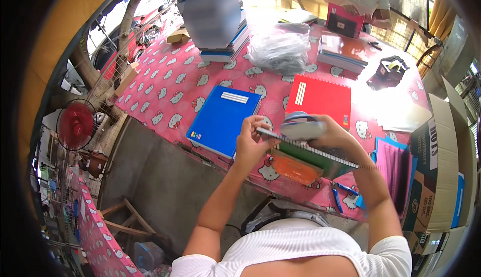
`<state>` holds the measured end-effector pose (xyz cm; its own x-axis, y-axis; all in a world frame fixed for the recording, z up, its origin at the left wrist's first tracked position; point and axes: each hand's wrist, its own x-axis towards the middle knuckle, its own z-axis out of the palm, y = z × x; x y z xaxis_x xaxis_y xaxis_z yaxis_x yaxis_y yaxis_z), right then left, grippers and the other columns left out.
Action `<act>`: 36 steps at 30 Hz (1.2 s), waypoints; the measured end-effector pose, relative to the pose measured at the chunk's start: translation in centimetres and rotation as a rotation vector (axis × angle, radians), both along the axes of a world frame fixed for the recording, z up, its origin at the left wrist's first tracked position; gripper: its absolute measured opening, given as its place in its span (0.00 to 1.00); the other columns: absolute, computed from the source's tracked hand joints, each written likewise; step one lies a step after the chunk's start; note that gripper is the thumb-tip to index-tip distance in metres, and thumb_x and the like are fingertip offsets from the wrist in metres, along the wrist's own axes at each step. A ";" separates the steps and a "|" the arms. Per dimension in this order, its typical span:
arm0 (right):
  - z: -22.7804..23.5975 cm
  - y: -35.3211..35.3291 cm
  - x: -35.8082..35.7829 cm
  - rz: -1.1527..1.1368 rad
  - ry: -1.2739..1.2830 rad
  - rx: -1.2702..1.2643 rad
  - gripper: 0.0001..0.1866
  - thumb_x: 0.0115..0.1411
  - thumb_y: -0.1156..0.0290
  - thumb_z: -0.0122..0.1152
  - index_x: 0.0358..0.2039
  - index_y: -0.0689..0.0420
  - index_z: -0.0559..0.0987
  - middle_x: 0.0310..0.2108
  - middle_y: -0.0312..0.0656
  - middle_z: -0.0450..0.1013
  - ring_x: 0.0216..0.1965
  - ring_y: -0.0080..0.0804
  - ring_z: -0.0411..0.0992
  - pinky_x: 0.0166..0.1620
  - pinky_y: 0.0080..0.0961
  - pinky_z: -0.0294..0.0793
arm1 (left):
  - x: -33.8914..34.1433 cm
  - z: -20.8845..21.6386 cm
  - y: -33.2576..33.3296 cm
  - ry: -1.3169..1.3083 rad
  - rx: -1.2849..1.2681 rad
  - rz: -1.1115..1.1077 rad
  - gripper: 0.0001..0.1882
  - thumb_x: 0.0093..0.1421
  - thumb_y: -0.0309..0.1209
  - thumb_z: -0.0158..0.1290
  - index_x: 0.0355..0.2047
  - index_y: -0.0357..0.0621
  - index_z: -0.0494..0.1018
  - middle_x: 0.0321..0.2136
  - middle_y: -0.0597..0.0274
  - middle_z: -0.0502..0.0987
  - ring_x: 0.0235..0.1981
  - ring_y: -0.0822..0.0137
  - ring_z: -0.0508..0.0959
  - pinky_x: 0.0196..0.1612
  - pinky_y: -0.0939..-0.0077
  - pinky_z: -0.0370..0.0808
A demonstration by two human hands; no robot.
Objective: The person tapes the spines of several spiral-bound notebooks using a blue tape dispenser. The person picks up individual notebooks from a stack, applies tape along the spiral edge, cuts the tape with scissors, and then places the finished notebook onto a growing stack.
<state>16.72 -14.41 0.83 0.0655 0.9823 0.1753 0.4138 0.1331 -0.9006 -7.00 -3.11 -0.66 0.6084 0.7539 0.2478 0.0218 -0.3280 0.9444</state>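
Spiral notebook (320,153) aloft over the surface (163,107)!
Left hand (252,139) pinches it; right hand (330,132) grips a blurred blue-white object (302,128).

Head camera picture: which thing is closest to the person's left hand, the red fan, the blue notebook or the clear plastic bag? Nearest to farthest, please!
From the left hand:
1. Blue notebook: just left of it.
2. Clear plastic bag: farther across the table.
3. Red fan: far left, beyond the table.
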 end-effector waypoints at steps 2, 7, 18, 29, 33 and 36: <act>-0.4 1.4 0.3 -0.135 -0.337 -0.226 0.27 0.37 0.80 0.66 0.44 0.60 0.77 0.34 0.39 0.77 0.37 0.28 0.75 0.42 0.29 0.75 | 0.1 0.1 0.8 -0.066 -0.050 -0.057 0.33 0.47 0.21 0.66 0.50 0.44 0.62 0.40 0.63 0.74 0.41 0.76 0.73 0.43 0.81 0.72; 1.3 1.6 -2.1 -0.017 -0.092 -0.358 0.29 0.38 0.81 0.65 0.47 0.60 0.75 0.33 0.38 0.76 0.34 0.25 0.74 0.38 0.25 0.75 | -1.4 -2.3 1.3 -0.269 -0.159 -0.097 0.16 0.53 0.15 0.58 0.42 0.37 0.71 0.39 0.61 0.77 0.41 0.74 0.75 0.45 0.79 0.74; -3.9 -1.4 -0.7 -0.398 -0.606 -0.324 0.23 0.40 0.71 0.66 0.40 0.57 0.72 0.34 0.50 0.74 0.38 0.49 0.75 0.39 0.42 0.73 | -2.2 -1.2 2.1 -0.241 -0.330 -0.084 0.12 0.56 0.18 0.58 0.42 0.35 0.76 0.38 0.62 0.78 0.41 0.73 0.76 0.47 0.79 0.73; -11.7 -19.4 -7.1 -0.712 -0.695 -0.373 0.25 0.49 0.63 0.66 0.46 0.57 0.73 0.44 0.51 0.67 0.47 0.52 0.65 0.51 0.48 0.62 | 0.0 -2.4 4.1 -0.387 -0.376 -0.347 0.10 0.56 0.25 0.60 0.38 0.40 0.76 0.38 0.63 0.78 0.39 0.75 0.75 0.45 0.80 0.71; -13.6 -20.3 -11.3 -0.883 -0.894 -0.327 0.29 0.49 0.62 0.67 0.52 0.55 0.72 0.47 0.49 0.66 0.51 0.50 0.63 0.54 0.54 0.56 | 1.7 -1.5 4.5 -0.308 -0.583 -0.434 0.08 0.56 0.22 0.59 0.37 0.40 0.75 0.39 0.59 0.78 0.39 0.73 0.76 0.44 0.79 0.73; -11.5 -21.0 -12.4 -0.879 -0.566 -0.527 0.26 0.51 0.65 0.65 0.52 0.55 0.71 0.44 0.50 0.66 0.48 0.48 0.64 0.53 0.47 0.60 | 2.5 -1.6 3.9 -0.278 -0.362 -0.355 0.07 0.56 0.20 0.58 0.35 0.39 0.74 0.39 0.56 0.78 0.40 0.70 0.77 0.46 0.76 0.74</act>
